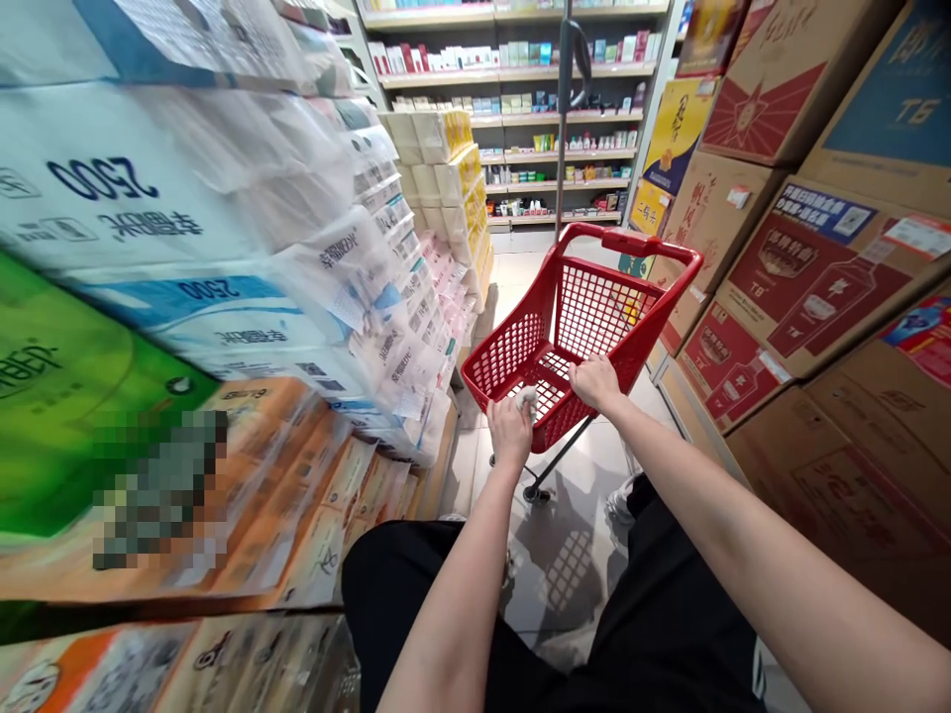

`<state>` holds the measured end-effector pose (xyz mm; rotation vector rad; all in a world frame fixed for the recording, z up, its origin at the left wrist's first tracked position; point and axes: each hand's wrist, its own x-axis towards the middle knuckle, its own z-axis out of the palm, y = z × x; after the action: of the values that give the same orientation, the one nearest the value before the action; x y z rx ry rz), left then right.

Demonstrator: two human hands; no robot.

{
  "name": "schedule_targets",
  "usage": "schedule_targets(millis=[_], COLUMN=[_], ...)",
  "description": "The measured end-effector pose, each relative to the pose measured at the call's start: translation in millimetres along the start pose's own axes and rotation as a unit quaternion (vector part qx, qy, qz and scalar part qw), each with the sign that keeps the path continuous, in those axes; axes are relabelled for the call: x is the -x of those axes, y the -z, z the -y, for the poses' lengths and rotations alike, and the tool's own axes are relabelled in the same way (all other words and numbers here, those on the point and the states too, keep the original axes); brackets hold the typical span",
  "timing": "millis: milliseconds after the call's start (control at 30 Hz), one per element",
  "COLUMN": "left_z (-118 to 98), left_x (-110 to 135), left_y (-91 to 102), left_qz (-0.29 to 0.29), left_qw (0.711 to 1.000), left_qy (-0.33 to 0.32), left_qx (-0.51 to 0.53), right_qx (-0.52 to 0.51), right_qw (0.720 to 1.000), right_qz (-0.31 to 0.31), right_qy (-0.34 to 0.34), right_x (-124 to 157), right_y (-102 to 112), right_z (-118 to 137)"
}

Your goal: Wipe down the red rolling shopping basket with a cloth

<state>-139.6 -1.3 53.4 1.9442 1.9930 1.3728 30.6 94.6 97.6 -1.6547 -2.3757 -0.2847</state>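
A red plastic shopping cart (631, 238) with latticed basket walls stands in front of me on a dark wheeled frame (565, 460). My left hand (510, 428) is at the near left edge of the basket, its fingers closed around a small crumpled white wad (527, 398), likely tissue or cloth. On the near rim, further right, my right hand (594, 383) has its fingers wrapped over the red edge. The fingertips of the right hand are partly hidden. Inside the basket the lattice floor shows.
Stacked white tissue packs (245, 228) and orange packs (297, 515) line the left. Cardboard cartons (802, 287) rise on the right. A grey pole (563, 149) stands upright beyond the cart, before stocked shelves (512, 74). Pale floor tiles (520, 267) run between.
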Motion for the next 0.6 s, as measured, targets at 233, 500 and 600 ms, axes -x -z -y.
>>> schedule_targets(millis=[233,500,600], left_z=[5,-2,-7], left_x=[33,61,72], left_y=[24.6,9.2,0.8], left_qz=[-0.131,-0.14,-0.124], left_qw=[0.98,0.957,0.953], left_qy=[0.134,0.212,0.234], left_qx=[0.062,0.144,0.15], right_qx=[-0.02,-0.017,-0.025], right_qw=[0.999,0.999,0.999], right_qz=[-0.024,-0.029,-0.023], right_qy=[-0.037,-0.036,-0.039], right_x=[3,2,2], right_y=[-5,-7,-6], right_z=[26,23,18])
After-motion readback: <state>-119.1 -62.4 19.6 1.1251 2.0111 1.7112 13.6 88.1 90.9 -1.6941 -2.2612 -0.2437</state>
